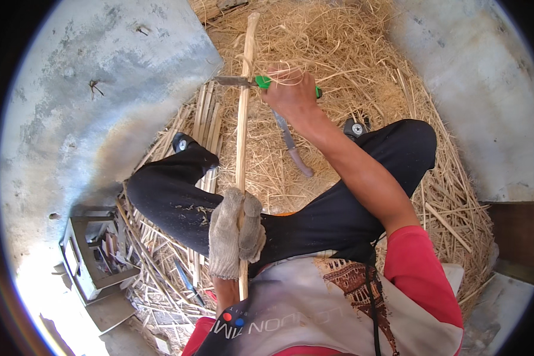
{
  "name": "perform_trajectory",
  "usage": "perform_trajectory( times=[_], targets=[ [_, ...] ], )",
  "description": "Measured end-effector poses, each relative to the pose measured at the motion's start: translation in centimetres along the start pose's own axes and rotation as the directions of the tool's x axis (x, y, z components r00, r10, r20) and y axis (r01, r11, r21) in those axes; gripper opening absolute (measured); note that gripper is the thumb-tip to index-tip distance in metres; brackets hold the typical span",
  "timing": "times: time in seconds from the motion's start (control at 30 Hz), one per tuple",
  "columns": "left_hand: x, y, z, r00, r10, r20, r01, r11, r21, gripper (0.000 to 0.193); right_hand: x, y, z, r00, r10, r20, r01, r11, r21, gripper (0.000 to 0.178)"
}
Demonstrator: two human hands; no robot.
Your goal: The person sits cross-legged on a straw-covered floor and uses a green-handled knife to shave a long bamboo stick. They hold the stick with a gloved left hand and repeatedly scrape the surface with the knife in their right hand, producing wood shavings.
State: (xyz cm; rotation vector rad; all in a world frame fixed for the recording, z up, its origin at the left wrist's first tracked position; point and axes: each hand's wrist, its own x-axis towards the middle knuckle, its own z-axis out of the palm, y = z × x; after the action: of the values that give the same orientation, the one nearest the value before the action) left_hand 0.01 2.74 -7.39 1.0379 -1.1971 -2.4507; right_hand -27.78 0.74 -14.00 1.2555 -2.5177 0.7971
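My left hand [236, 232], in a grey knit glove, grips the near end of a long pale bamboo strip [243, 113] that runs away from me over my lap. My right hand [291, 92], bare, holds a green-handled knife [243, 81] with its blade laid across the strip near the far end. Thin curls of shaving hang over my right fingers. I sit with knees apart in dark trousers, above a heap of straw-coloured shavings [314, 41].
A second knife with a pale handle [291, 145] lies on the shavings between my legs. Cut bamboo slats [204, 115] are piled left of my knee. A small metal stool or box [86, 258] stands at lower left on the concrete floor [83, 89].
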Motion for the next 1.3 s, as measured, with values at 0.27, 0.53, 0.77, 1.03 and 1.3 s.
perform_trajectory(
  times=[0.27, 0.53, 0.77, 1.03, 1.3],
  targets=[
    [0.5, 0.2, -0.3, 0.995, -0.065, -0.072, 0.064, 0.998, -0.010, 0.045, 0.6, -0.3, -1.7, 0.635, 0.014, 0.773, -0.520, 0.747, 0.414, 0.032],
    [0.4, -1.8, -3.8, 0.942, -0.021, 0.335, 0.211, 0.814, -0.542, 0.044, -1.9, -0.4, -3.6, 0.729, -0.353, 0.587, -0.215, 0.696, 0.685, 0.043],
    [-0.5, -0.6, -2.6, 0.991, -0.036, 0.127, 0.081, 0.926, -0.368, 0.045, -4.9, -2.1, -2.9, 0.960, -0.278, 0.033, 0.243, 0.887, 0.393, 0.026],
    [-1.2, -0.5, -1.4, 0.991, -0.105, 0.080, 0.120, 0.966, -0.229, 0.042, -3.2, 0.2, -0.2, 0.996, -0.063, -0.068, 0.067, 0.997, 0.048, 0.021],
    [-2.0, -0.4, -1.0, 0.994, -0.070, 0.090, 0.087, 0.975, -0.205, 0.043, -3.7, -1.1, -4.5, 0.953, 0.065, 0.295, -0.185, 0.898, 0.400, 0.035]
  ],
)
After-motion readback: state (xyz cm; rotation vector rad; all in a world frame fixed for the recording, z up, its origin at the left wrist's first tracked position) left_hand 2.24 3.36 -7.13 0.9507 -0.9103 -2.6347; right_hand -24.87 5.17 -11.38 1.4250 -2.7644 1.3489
